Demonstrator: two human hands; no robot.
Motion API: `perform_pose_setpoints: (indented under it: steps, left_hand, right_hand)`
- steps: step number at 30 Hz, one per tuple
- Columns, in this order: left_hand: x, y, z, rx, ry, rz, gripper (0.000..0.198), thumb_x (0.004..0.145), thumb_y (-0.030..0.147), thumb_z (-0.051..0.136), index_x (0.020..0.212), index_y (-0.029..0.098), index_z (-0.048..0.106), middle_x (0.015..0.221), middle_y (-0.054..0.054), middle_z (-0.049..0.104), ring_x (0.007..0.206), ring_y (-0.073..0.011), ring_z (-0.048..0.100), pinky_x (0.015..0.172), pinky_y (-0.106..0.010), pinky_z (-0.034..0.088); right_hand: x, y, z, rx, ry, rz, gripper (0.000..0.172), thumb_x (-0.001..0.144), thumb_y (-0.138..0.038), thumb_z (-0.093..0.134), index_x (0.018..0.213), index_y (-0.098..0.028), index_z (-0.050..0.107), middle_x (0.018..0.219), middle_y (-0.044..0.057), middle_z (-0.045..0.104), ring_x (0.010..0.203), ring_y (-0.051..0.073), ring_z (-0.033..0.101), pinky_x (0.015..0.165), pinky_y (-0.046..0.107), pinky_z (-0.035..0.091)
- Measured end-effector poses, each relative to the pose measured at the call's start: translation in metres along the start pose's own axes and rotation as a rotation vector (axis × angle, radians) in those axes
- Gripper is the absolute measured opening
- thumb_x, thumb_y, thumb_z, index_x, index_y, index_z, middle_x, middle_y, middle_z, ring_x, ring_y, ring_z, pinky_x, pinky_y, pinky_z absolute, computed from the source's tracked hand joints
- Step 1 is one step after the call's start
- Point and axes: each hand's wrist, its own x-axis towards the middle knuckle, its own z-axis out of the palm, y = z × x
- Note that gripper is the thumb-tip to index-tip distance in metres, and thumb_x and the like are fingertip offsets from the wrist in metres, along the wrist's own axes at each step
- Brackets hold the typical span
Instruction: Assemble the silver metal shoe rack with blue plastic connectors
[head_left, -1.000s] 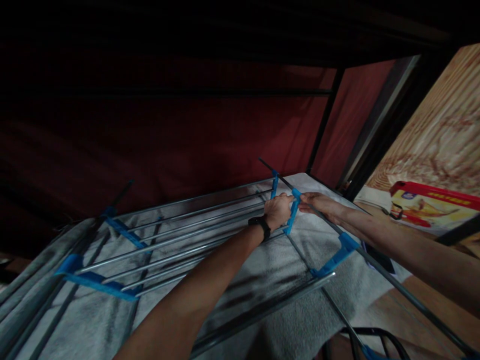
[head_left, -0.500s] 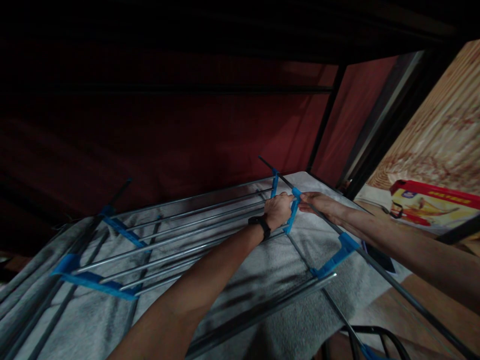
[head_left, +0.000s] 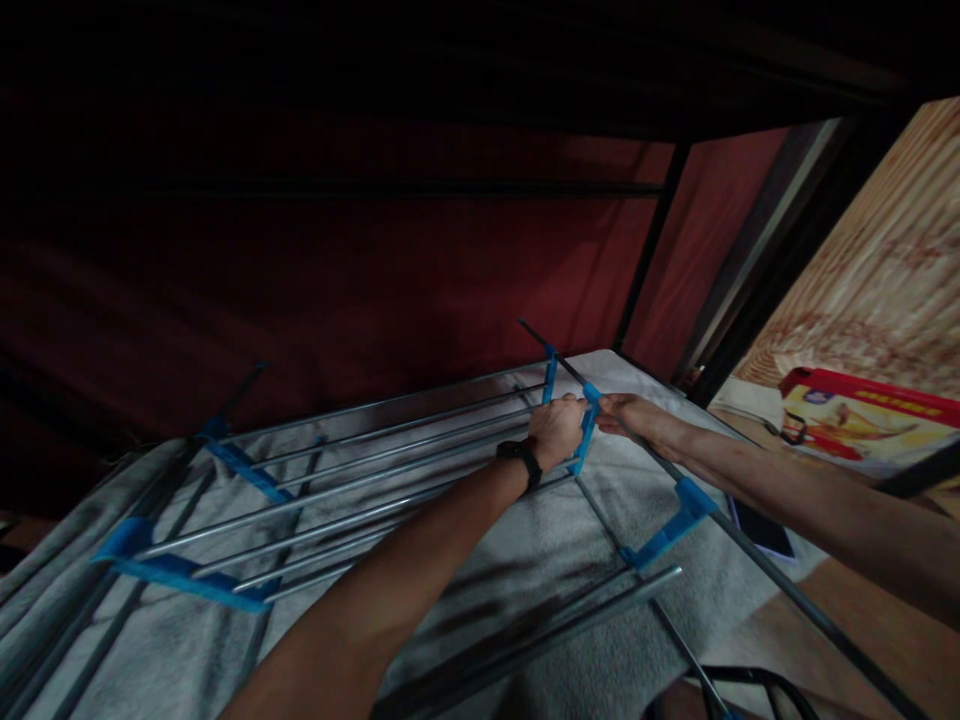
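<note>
A metal rack [head_left: 360, 470] of long grey rods joined by blue plastic brackets lies over a grey towel [head_left: 525, 550]. My left hand [head_left: 556, 428], with a black band on the wrist, is closed on the blue bracket [head_left: 585, 432] at the rack's far right end. My right hand [head_left: 628, 412] grips the slanted grey side pole [head_left: 720, 525] right beside that same bracket. The two hands almost touch. A second blue bracket [head_left: 671, 525] sits lower on the same pole.
Dark red cloth and black frame bars rise behind the rack. At the right are a wood-grain panel [head_left: 877, 290], a red and yellow box [head_left: 862, 420] and a dark flat phone-like object [head_left: 761, 525]. Another blue bracket [head_left: 180, 575] joins the rods at the left.
Both hands keep the same grip. The view has shifted slightly, and the rack's near rods sit a little lower in the picture.
</note>
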Motion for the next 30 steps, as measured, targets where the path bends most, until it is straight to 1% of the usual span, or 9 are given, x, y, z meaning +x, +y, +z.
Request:
perform_pose_setpoints:
  steps: [5,9,18,22,24,26,27,29,30]
  left_hand:
    - [0.002,-0.001,0.000,-0.012,-0.010,-0.019,0.036,0.094,0.017,0.037,0.117,0.024,0.064,0.112,-0.006,0.068,0.102,-0.0207,0.066,0.084,-0.029,0.052]
    - [0.002,-0.002,0.001,-0.012,-0.006,-0.021,0.039,0.093,0.015,0.039,0.122,0.025,0.062,0.115,-0.005,0.068,0.105,-0.0206,0.065,0.086,-0.029,0.051]
    - [0.001,0.000,-0.005,0.032,-0.013,0.021,0.036,0.088,0.010,0.041,0.115,0.020,0.062,0.111,-0.007,0.067,0.098,-0.0212,0.065,0.081,-0.030,0.052]
    - [-0.009,0.006,-0.013,0.065,0.053,0.064,0.037,0.092,0.009,0.034,0.120,0.015,0.058,0.115,-0.011,0.062,0.111,-0.0230,0.058,0.097,-0.034,0.046]
    - [-0.024,0.009,-0.012,0.097,0.135,0.166,0.038,0.096,0.012,0.029,0.124,0.016,0.054,0.119,-0.011,0.060,0.116,-0.0233,0.053,0.102,-0.036,0.042]
    - [-0.044,0.009,-0.003,0.128,0.167,0.319,0.036,0.097,0.012,0.028,0.122,0.019,0.053,0.116,-0.009,0.059,0.114,-0.0221,0.052,0.102,-0.035,0.041]
    - [-0.054,0.007,0.005,0.134,0.143,0.379,0.035,0.096,0.011,0.029,0.119,0.019,0.054,0.113,-0.008,0.060,0.113,-0.0212,0.053,0.101,-0.034,0.042]
    - [-0.070,0.001,0.025,0.124,0.064,0.389,0.033,0.093,0.007,0.034,0.117,0.017,0.055,0.113,-0.008,0.061,0.113,-0.0205,0.054,0.102,-0.033,0.042]
    - [-0.073,-0.003,0.037,0.114,0.044,0.323,0.035,0.091,0.005,0.036,0.120,0.015,0.054,0.118,-0.010,0.061,0.116,-0.0211,0.053,0.104,-0.034,0.041]
  right_hand:
    - [0.002,0.001,0.002,-0.012,0.000,0.000,0.016,0.096,-0.026,0.057,0.096,-0.017,0.070,0.100,0.008,0.072,0.089,0.015,0.068,0.088,0.025,0.054]
    - [0.001,0.001,0.004,-0.008,0.016,0.007,0.018,0.097,-0.024,0.052,0.096,-0.018,0.070,0.100,0.008,0.072,0.088,0.015,0.067,0.088,0.025,0.053]
    - [-0.003,-0.004,0.003,-0.062,0.046,0.025,0.022,0.097,-0.025,0.049,0.099,-0.018,0.069,0.097,0.007,0.071,0.087,0.014,0.064,0.080,0.022,0.051]
    - [-0.005,-0.005,0.000,-0.068,0.046,0.030,0.020,0.095,-0.028,0.052,0.097,-0.018,0.070,0.093,0.006,0.070,0.082,0.014,0.062,0.074,0.019,0.050]
    - [-0.003,-0.003,-0.005,-0.062,0.029,0.008,0.022,0.095,-0.034,0.053,0.094,-0.018,0.069,0.093,0.005,0.069,0.080,0.014,0.060,0.072,0.019,0.049]
    - [0.001,0.002,-0.011,-0.043,0.017,-0.003,0.030,0.096,-0.041,0.052,0.091,-0.017,0.069,0.091,0.006,0.068,0.078,0.014,0.059,0.071,0.020,0.049]
    - [0.003,0.005,-0.015,-0.016,0.012,0.008,0.032,0.095,-0.043,0.051,0.090,-0.017,0.068,0.091,0.007,0.068,0.078,0.015,0.059,0.072,0.021,0.049]
    - [0.008,0.015,-0.022,0.052,0.006,0.065,0.027,0.093,-0.039,0.053,0.090,-0.016,0.068,0.094,0.009,0.068,0.079,0.016,0.059,0.074,0.024,0.049]
    - [0.009,0.020,-0.024,0.082,0.002,0.097,0.022,0.090,-0.035,0.056,0.091,-0.016,0.068,0.097,0.010,0.068,0.079,0.016,0.060,0.076,0.025,0.050]
